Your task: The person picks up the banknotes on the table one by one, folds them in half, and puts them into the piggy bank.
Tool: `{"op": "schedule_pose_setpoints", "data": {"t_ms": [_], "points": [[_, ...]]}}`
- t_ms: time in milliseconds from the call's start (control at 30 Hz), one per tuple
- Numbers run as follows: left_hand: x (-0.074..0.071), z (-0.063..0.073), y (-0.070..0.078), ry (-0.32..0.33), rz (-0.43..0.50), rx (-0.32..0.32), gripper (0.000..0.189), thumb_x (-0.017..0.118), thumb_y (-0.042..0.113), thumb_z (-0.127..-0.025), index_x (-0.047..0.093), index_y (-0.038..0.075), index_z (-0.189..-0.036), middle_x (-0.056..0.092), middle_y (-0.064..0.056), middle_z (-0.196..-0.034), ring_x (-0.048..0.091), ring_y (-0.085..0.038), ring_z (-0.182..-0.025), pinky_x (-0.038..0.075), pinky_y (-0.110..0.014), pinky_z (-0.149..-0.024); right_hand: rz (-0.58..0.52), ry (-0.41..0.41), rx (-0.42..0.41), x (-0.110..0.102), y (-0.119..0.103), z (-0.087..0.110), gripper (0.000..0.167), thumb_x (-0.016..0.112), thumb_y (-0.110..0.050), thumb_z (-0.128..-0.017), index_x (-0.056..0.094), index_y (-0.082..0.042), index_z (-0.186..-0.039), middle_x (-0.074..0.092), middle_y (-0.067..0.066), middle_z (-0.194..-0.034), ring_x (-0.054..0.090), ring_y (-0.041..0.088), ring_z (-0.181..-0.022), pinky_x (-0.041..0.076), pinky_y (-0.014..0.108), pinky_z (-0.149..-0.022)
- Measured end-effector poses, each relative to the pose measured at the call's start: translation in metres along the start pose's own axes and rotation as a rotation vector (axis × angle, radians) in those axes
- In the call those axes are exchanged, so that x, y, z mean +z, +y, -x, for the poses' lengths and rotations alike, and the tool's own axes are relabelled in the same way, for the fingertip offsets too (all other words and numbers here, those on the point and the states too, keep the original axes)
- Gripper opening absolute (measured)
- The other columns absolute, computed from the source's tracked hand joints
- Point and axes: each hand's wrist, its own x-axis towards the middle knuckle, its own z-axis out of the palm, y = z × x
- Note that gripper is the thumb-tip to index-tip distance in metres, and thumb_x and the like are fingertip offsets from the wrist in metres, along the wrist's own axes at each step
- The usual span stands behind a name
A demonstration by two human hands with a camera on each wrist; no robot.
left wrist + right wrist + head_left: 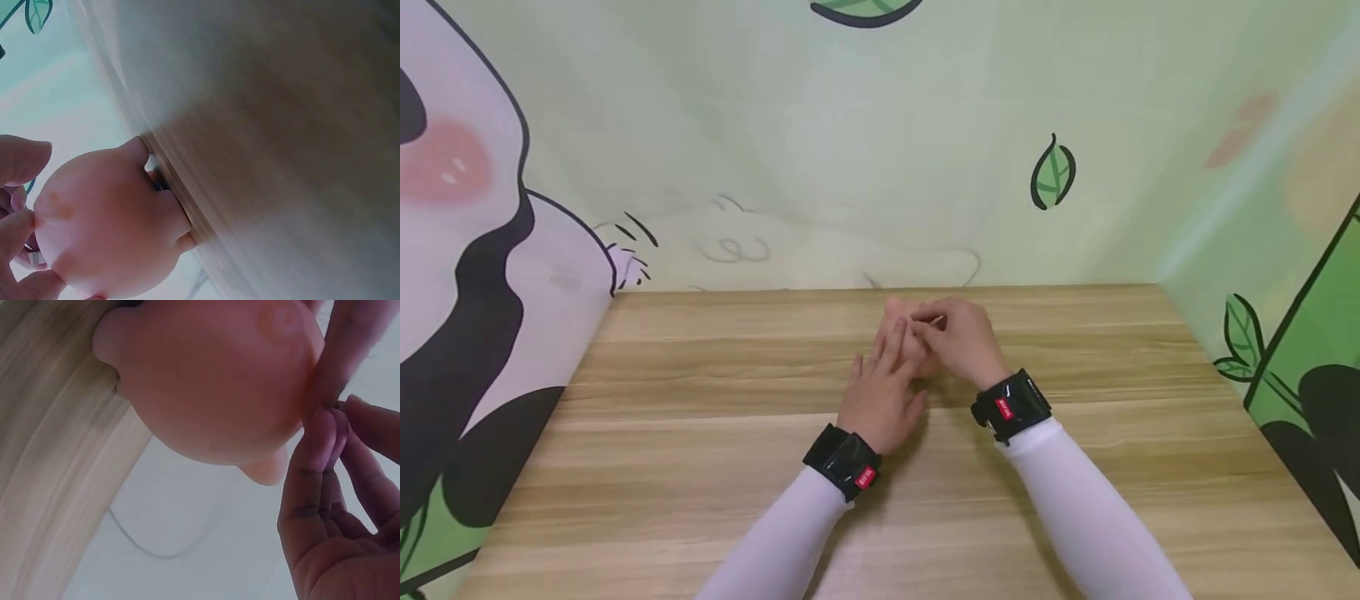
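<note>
A round pink piggy bank (916,348) stands on its stubby feet near the table's far edge. My left hand (876,400) rests on its near left side, fingers stretched over the top. Above the bank, my right hand (961,337) pinches a small thin coin between thumb and fingers, right at the top of the bank. Only a silvery edge of the coin (36,257) shows in the left wrist view; the fingers hide the rest. The right wrist view shows the bank's rounded body (219,381) close beside the pinching fingertips.
The wood-grain table (700,492) ends at a pale green printed backdrop (850,167) just behind the bank. Printed side panels border the table on the left and right. Both wrists wear black bands over white sleeves.
</note>
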Motion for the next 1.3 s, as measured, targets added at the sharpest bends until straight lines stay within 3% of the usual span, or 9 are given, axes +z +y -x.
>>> {"op": "schedule_pose_setpoints", "data": {"t_ms": [300, 500, 700, 933, 1200, 1300], "points": [[0.002, 0.001, 0.0, -0.016, 0.015, -0.004, 0.068, 0.066, 0.036, -0.1, 0.037, 0.028, -0.161, 0.004, -0.006, -0.176, 0.019, -0.039, -0.159, 0.034, -0.073, -0.115, 0.003, 0.058, 0.033, 0.005, 0.004, -0.008, 0.014, 0.078, -0.017, -0.093, 0.081, -0.007, -0.103, 0.078, 0.008, -0.107, 0.068, 0.025, -0.096, 0.053, 0.03, -0.068], [0.001, 0.001, 0.003, -0.026, 0.019, -0.007, 0.069, 0.066, 0.034, -0.101, 0.035, 0.03, -0.162, 0.003, -0.005, -0.176, 0.019, -0.039, -0.159, 0.033, -0.073, -0.116, -0.025, 0.054, 0.053, 0.002, 0.007, -0.012, 0.01, 0.081, -0.015, -0.091, 0.081, -0.008, -0.098, 0.078, 0.008, -0.1, 0.067, 0.024, -0.096, 0.054, 0.029, -0.065], [0.0, 0.001, 0.003, -0.024, 0.007, -0.004, 0.069, 0.066, 0.035, -0.1, 0.036, 0.03, -0.162, 0.004, -0.005, -0.176, 0.02, -0.039, -0.159, 0.033, -0.073, -0.116, -0.036, 0.067, 0.037, 0.005, 0.01, -0.011, 0.008, 0.08, -0.015, -0.091, 0.08, -0.008, -0.096, 0.075, 0.008, -0.1, 0.065, 0.025, -0.094, 0.054, 0.031, -0.068], [0.001, 0.001, 0.0, -0.022, 0.019, -0.005, 0.065, 0.067, 0.035, -0.099, 0.043, 0.022, -0.159, 0.004, -0.005, -0.176, 0.02, -0.04, -0.159, 0.032, -0.073, -0.116, -0.009, 0.119, 0.001, 0.013, 0.009, 0.0, 0.01, 0.077, -0.016, -0.091, 0.078, -0.006, -0.093, 0.065, 0.01, -0.101, 0.06, 0.026, -0.093, 0.049, 0.036, -0.078], [0.002, 0.0, -0.002, -0.032, 0.003, -0.017, 0.065, 0.065, 0.037, -0.101, 0.042, 0.021, -0.16, 0.0, -0.002, -0.177, 0.02, -0.038, -0.159, 0.032, -0.072, -0.117, -0.004, 0.128, 0.025, 0.019, 0.007, 0.007, 0.01, 0.076, -0.017, -0.091, 0.075, -0.006, -0.093, 0.061, 0.01, -0.102, 0.059, 0.027, -0.096, 0.049, 0.039, -0.082], [0.002, 0.0, -0.002, -0.024, 0.015, -0.013, 0.065, 0.066, 0.036, -0.1, 0.044, 0.021, -0.159, 0.001, -0.003, -0.177, 0.02, -0.039, -0.159, 0.032, -0.073, -0.117, -0.048, 0.125, 0.034, 0.021, 0.01, 0.005, 0.011, 0.074, -0.014, -0.092, 0.074, -0.005, -0.098, 0.063, 0.011, -0.106, 0.062, 0.027, -0.097, 0.053, 0.038, -0.084]]}}
